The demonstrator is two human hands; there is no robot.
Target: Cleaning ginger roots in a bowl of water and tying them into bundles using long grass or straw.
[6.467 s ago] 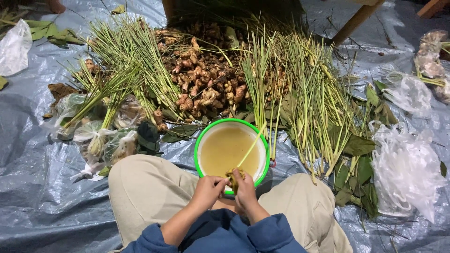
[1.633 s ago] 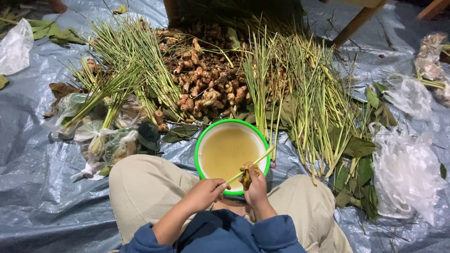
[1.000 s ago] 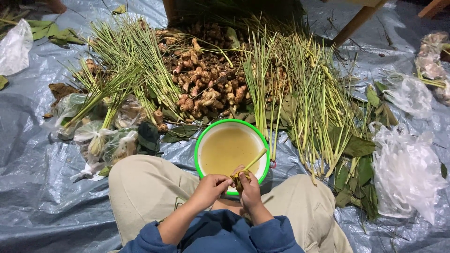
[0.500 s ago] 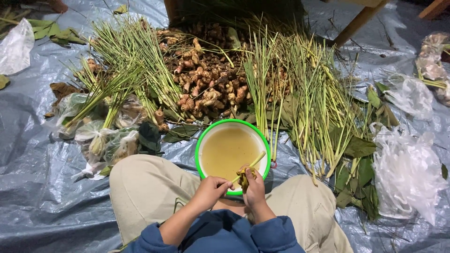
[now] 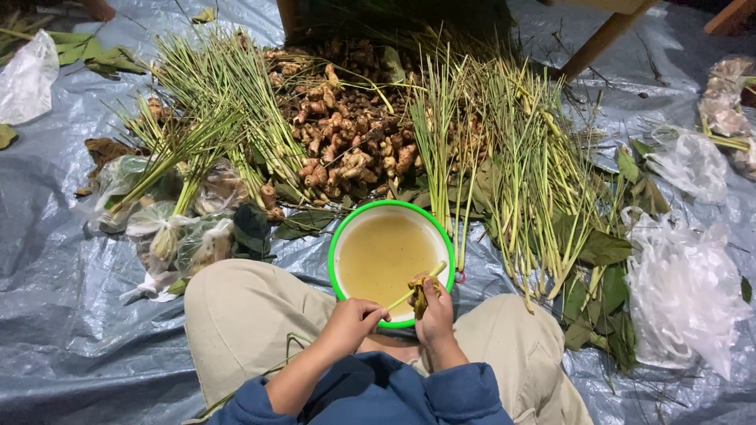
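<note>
So there's a green-rimmed bowl (image 5: 391, 260) sitting on the tarp right between the person's knees, and it's filled most of the way with a cloudy yellowish-brown liquid. Off to the left are a few clear plastic bags (image 5: 169, 236) with stalk ends stuffed in them, and on the right more plastic bags (image 5: 681, 291) lie crumpled, can't really tell what's inside those. Everything's spread out on a grey-blue tarp (image 5: 55, 299) on the floor, wrinkled all over, with loose green leaves (image 5: 602, 248) scattered about. Behind the bowl there's a big pile of knobbly brown roots (image 5: 350, 138), flanked by bundles of long green stalks (image 5: 528, 173) on both sides, and a wooden leg (image 5: 602, 39) pokes in at the top right. Now the hands: the left hand (image 5: 353, 321) has its fingers curled closed around the near end of a thin pale stalk (image 5: 417, 285), which sits over the bowl's near rim. The right hand (image 5: 435, 311) is closed too, pinching a small brownish bit of peel or root right up against the stalk. The stalk's long axis runs diagonally, from lower left at the left hand up to the right, with its free tip pointing toward the bowl's right edge, just above the liquid.
</note>
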